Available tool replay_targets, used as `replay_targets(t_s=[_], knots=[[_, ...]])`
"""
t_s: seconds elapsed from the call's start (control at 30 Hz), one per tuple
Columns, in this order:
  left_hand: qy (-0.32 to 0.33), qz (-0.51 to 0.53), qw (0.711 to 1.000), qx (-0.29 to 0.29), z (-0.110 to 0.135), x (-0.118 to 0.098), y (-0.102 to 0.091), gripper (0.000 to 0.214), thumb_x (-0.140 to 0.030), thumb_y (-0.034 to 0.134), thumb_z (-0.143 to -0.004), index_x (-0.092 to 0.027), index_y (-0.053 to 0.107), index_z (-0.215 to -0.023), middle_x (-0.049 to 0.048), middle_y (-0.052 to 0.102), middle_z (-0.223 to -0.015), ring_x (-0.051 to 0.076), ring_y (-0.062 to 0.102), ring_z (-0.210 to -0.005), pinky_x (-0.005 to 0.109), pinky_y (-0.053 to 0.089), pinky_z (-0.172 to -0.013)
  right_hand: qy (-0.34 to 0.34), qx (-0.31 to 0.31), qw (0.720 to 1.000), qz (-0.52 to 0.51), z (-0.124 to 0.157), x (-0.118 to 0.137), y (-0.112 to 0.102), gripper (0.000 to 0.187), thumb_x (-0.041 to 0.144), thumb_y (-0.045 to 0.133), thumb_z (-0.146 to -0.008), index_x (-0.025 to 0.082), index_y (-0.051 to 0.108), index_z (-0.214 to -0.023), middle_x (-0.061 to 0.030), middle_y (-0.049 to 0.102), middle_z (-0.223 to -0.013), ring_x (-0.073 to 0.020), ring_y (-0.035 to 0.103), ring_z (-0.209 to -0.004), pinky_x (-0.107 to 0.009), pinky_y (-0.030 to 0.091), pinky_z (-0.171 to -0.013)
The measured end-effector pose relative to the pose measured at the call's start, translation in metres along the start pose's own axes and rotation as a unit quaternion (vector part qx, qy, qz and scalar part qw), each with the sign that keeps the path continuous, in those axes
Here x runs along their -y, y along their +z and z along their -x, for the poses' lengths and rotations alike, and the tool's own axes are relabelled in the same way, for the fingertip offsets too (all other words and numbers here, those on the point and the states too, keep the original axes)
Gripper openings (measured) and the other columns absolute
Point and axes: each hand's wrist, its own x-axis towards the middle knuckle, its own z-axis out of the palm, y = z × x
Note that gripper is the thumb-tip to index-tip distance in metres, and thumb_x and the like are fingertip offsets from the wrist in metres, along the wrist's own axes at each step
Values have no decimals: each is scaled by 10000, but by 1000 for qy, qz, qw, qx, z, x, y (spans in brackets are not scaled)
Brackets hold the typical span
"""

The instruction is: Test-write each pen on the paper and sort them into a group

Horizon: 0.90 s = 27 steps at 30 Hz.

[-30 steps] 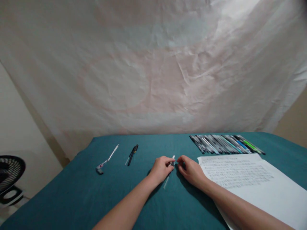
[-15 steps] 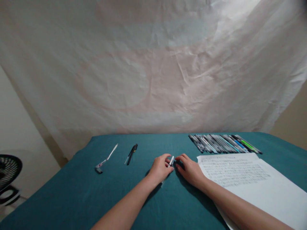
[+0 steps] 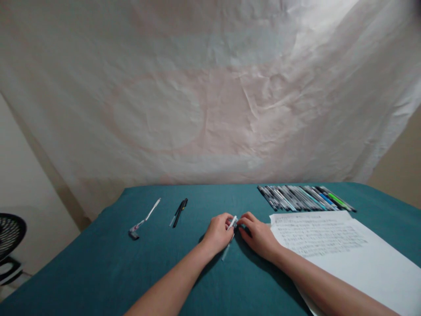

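Both hands meet at the middle of a teal-covered table (image 3: 98, 272). My left hand (image 3: 217, 233) is closed round a slim white pen (image 3: 233, 222), whose clear lower end sticks out below the fist toward me. My right hand (image 3: 258, 235) pinches the pen's upper end with thumb and fingers; what exactly it grips there is too small to make out. The two hands nearly touch.
A white pen (image 3: 144, 218) and a black pen (image 3: 180, 212) lie apart at the left. A row of several pens (image 3: 304, 198) lies at the back right. Written sheets of paper (image 3: 332, 245) lie at the right. A fan (image 3: 8, 237) stands off the table's left.
The hands have stayed together on the pen, with small finger shifts. The view has drifted slightly, so the things on the table sit a little further left.
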Motion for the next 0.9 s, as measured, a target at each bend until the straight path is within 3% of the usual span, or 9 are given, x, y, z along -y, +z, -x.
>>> replay_targets(t_s=[0.2, 0.37, 0.53, 0.67, 0.77, 0.9], knots=[[-29, 41, 998, 29, -5, 3, -7, 209, -187, 531, -711, -135, 630, -888, 57, 655, -772, 159, 591, -691, 253, 459, -626, -90, 36, 995, 6, 3, 3, -3, 254, 130, 398, -805, 218, 560, -980, -37, 525, -1029, -130, 576, -791, -232, 421, -718], [-64, 145, 986, 51, -7, 6, -11, 220, -171, 511, -736, -102, 608, -921, 67, 647, -758, 133, 584, -631, 237, 459, -580, -154, 67, 984, 53, 2, 2, -13, 244, 151, 434, -802, 223, 557, -1000, -42, 533, -1063, -153, 564, -862, -233, 419, -703], [-101, 215, 970, 46, -8, 8, -14, 237, -237, 520, -755, -103, 591, -937, 49, 611, -745, 83, 525, -543, 187, 412, -490, -232, 87, 950, 188, 2, 7, -19, 139, 165, 450, -839, 190, 586, -831, -44, 590, -863, -161, 553, -722, -258, 383, -622], [-98, 216, 971, 36, -8, 7, -16, 254, -288, 522, -763, -103, 591, -922, 33, 594, -721, 79, 502, -527, 183, 398, -474, -285, 90, 927, 225, 5, 11, -18, 109, 162, 486, -826, 172, 567, -753, -38, 586, -757, -172, 535, -678, -281, 357, -606], [-64, 182, 981, 34, -7, 4, -17, 265, -300, 540, -756, -106, 607, -923, 41, 614, -728, 101, 518, -558, 204, 409, -501, -285, 87, 930, 216, 4, 10, -19, 109, 148, 466, -830, 171, 551, -766, -34, 589, -747, -160, 530, -652, -275, 348, -601], [14, 118, 993, -14, -6, -4, -21, 213, -264, 526, -776, -135, 632, -908, 56, 646, -841, 149, 571, -738, 252, 440, -676, -216, 53, 957, 186, -3, 2, -26, 141, 117, 417, -829, 168, 546, -848, -34, 592, -760, -143, 534, -645, -246, 348, -590]])
